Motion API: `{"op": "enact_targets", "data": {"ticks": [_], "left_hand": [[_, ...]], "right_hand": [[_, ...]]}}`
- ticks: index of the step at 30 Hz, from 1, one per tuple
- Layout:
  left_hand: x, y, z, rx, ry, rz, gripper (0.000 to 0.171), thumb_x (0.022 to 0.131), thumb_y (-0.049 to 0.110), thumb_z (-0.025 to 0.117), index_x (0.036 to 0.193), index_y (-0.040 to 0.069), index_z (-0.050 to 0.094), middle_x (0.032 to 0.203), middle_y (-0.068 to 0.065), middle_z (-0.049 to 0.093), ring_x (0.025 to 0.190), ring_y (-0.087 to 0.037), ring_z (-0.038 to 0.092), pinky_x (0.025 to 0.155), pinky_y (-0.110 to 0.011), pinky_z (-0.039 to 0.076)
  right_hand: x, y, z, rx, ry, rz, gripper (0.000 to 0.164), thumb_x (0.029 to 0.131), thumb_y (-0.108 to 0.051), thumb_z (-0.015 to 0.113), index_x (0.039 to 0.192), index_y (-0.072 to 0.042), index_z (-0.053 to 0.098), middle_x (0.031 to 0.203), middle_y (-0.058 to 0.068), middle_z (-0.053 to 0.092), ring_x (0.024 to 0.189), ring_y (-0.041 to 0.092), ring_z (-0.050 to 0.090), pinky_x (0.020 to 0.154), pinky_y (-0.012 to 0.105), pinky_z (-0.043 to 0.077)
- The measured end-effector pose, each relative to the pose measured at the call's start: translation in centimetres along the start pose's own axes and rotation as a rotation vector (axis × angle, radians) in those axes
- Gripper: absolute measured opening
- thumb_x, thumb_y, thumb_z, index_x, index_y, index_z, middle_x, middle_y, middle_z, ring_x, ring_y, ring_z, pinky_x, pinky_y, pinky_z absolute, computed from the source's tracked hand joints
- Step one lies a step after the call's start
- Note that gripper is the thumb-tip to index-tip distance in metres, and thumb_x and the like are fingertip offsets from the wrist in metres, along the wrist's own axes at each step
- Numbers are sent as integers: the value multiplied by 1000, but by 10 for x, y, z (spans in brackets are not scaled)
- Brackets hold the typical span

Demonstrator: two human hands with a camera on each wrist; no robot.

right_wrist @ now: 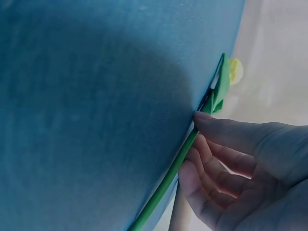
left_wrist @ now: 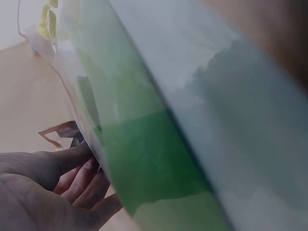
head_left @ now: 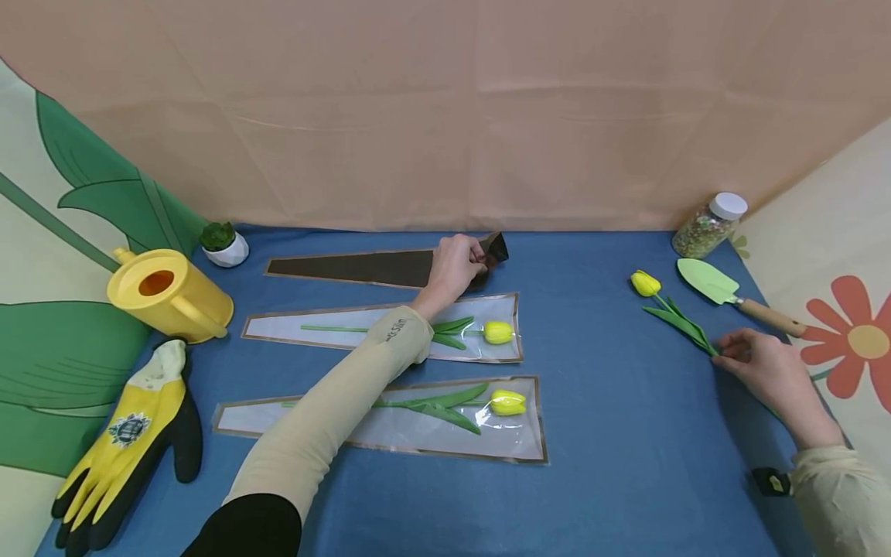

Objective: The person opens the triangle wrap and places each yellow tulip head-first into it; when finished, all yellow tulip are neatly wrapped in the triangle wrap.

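In the head view, my left hand [head_left: 451,267] holds the crumpled wide end of a dark flower sleeve [head_left: 348,268] with a brown border. The left wrist view shows the hand [left_wrist: 53,192] with its fingertips at a bit of this dark wrap, partly behind blurred film. On the right, my right hand [head_left: 769,375] pinches the green stem of a yellow artificial tulip [head_left: 646,284]. Thumb and fingers meet on the stem [right_wrist: 161,192] below the leaves in the right wrist view. The tulip lies slanted on or close to the blue cloth.
Two white sleeves, each holding a yellow tulip [head_left: 497,333] [head_left: 508,402], lie under my left forearm. A watering can [head_left: 174,298], potted succulent [head_left: 224,246] and yellow-black glove [head_left: 125,449] are at left. A trowel [head_left: 710,280] and a white-lidded jar [head_left: 706,226] are at right.
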State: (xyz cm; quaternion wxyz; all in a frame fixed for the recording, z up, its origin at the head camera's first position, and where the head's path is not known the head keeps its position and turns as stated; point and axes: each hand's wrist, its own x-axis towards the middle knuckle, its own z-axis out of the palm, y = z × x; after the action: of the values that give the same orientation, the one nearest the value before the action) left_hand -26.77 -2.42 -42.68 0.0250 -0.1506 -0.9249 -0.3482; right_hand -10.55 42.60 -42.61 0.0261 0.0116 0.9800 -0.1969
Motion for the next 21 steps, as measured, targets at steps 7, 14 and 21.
{"op": "enact_targets", "data": {"ticks": [7,14,21], "left_hand": [[0,1,-1,10,-6,4,5,94,5,84,97,3,80,95,-11,77,90,-25,72,85,-38,57],[0,0,-1,18,-4,12,5,94,5,84,97,4,81,95,-11,77,90,-25,72,85,-38,57],[-1,1,-1,35,-16,10,5,94,6,84,96,4,81,96,-10,78,90,-24,72,85,-37,57]], "right_hand": [[0,2,2,-7,-6,2,21,90,3,83,99,16,69,79,21,71,69,29,66,57,32,48],[0,1,1,-17,-6,-11,19,89,3,84,96,15,71,77,18,71,67,27,64,56,32,48],[-2,2,1,-15,10,-38,15,89,2,84,96,12,75,82,20,73,68,26,65,54,26,47]]}}
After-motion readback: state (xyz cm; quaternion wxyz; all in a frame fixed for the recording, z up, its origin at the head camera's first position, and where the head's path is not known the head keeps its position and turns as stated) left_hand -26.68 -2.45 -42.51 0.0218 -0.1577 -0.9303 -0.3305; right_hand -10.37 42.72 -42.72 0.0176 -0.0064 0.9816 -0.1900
